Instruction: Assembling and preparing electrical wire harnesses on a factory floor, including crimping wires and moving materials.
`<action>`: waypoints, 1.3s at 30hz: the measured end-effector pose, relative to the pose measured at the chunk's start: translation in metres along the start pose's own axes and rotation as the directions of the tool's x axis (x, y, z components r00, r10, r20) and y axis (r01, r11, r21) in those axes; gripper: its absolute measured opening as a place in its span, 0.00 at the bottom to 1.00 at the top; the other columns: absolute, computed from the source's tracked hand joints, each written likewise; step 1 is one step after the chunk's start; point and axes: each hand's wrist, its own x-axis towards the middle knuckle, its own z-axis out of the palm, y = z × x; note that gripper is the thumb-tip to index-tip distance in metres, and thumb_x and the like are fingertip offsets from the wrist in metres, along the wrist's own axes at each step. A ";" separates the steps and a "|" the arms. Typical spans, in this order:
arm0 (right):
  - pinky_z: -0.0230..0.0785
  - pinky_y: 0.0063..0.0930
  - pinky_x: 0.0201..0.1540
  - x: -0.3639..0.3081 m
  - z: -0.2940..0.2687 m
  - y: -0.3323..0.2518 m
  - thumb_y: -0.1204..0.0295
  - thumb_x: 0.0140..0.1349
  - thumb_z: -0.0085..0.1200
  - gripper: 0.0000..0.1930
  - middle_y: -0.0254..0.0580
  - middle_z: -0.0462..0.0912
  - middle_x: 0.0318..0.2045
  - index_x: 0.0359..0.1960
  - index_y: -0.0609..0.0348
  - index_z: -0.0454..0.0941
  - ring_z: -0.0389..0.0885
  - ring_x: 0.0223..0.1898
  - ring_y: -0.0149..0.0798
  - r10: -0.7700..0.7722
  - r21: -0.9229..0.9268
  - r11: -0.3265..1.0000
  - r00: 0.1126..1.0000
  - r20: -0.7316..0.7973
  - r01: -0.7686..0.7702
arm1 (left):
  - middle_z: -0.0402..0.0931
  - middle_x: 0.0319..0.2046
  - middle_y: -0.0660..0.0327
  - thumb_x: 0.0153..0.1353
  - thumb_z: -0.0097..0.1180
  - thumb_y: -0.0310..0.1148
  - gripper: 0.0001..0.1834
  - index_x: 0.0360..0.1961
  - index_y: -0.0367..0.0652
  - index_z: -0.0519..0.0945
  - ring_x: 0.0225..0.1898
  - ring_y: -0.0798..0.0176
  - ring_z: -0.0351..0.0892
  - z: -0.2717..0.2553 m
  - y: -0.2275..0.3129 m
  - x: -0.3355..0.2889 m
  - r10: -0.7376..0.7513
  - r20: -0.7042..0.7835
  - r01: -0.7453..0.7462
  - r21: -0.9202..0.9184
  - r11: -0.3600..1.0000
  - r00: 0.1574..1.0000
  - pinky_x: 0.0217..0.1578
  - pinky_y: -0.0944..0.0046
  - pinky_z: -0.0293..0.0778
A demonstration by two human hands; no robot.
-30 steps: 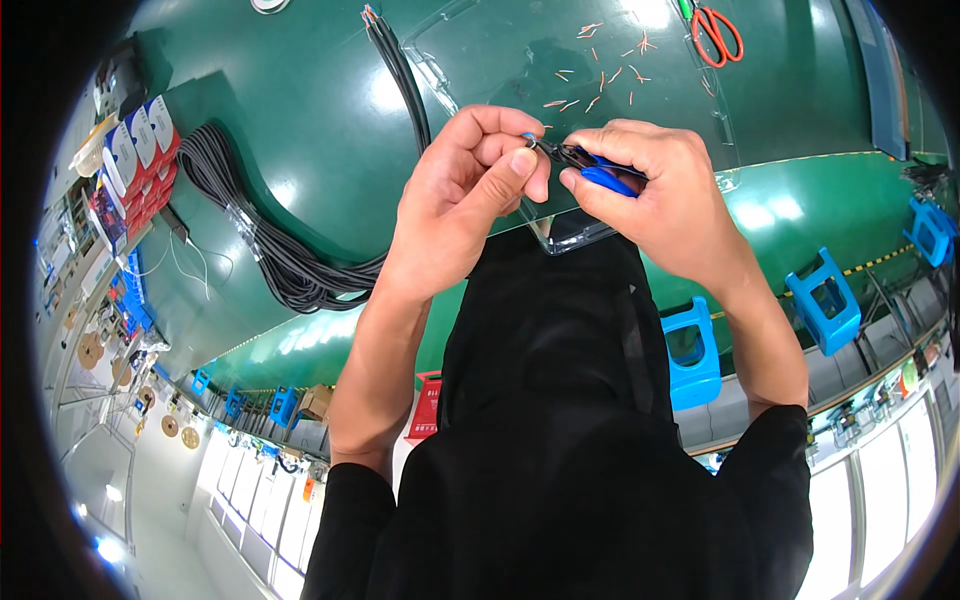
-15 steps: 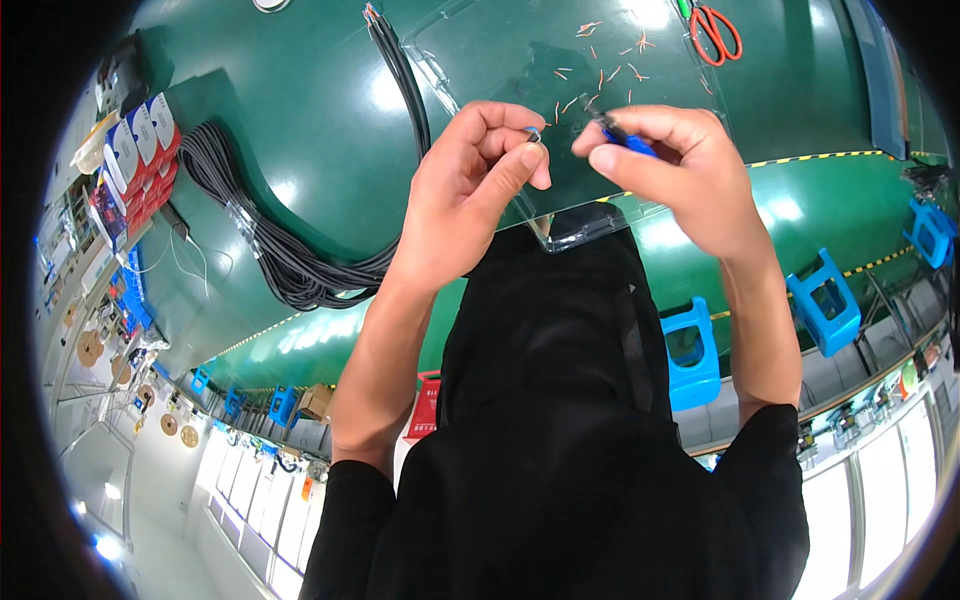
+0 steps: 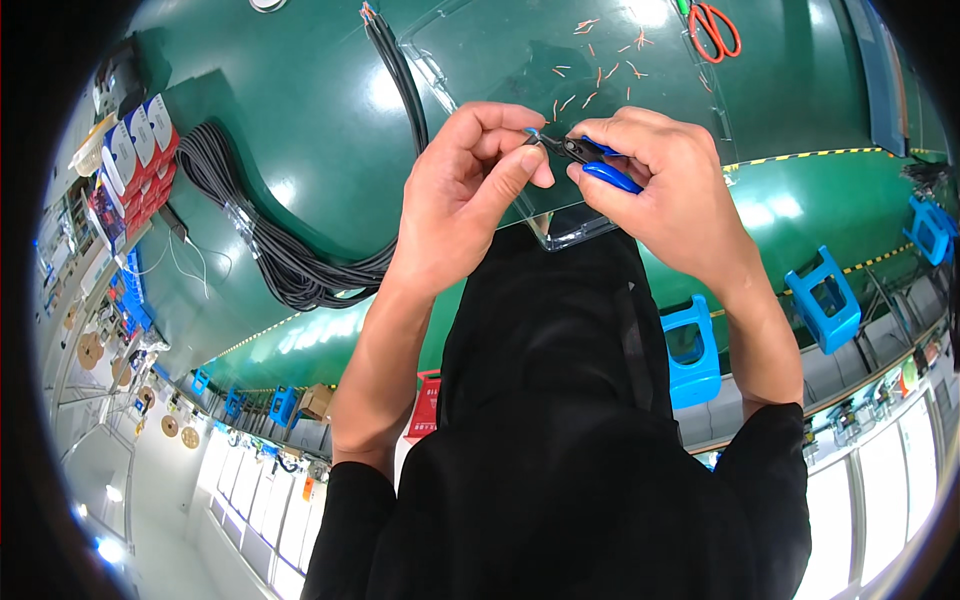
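Note:
My left hand (image 3: 455, 195) pinches a cable end (image 3: 532, 133) between thumb and fingers; a bit of blue and a thin pale wire show at its tip. In my right hand (image 3: 675, 175) is a pair of blue-handled flush cutters (image 3: 612, 177). Their dark jaws point left and meet the cable end, though whether they are closed on a wire is too small to tell. Beyond my hands, several short orange and white wire scraps (image 3: 590, 100) lie scattered over a clear sheet on the green table (image 3: 300, 60).
A large coil of black cable (image 3: 265, 240) lies left of my arm, and a bundle of black cable ends (image 3: 395, 75) stretches away beyond my left hand. Red-handled scissors (image 3: 715, 35) rest at the far right. Red and white boxes (image 3: 140, 155) stand at the left edge. Blue stools (image 3: 690, 350) are at the right.
My right hand has moved left and turned, bringing the cutters' jaws up to the cable end. The left hand has stayed nearly still, holding the cable end.

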 end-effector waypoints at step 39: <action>0.70 0.19 0.27 0.025 0.026 0.001 0.78 0.61 0.61 0.07 0.34 0.79 0.25 0.37 0.66 0.75 0.77 0.22 0.23 0.064 0.665 0.747 0.995 -0.077 0.003 | 0.83 0.36 0.55 0.71 0.53 0.25 0.28 0.68 0.34 0.59 0.31 0.73 0.74 0.001 0.000 -0.001 -0.042 0.045 0.045 -0.066 0.997 0.998 0.34 0.72 0.72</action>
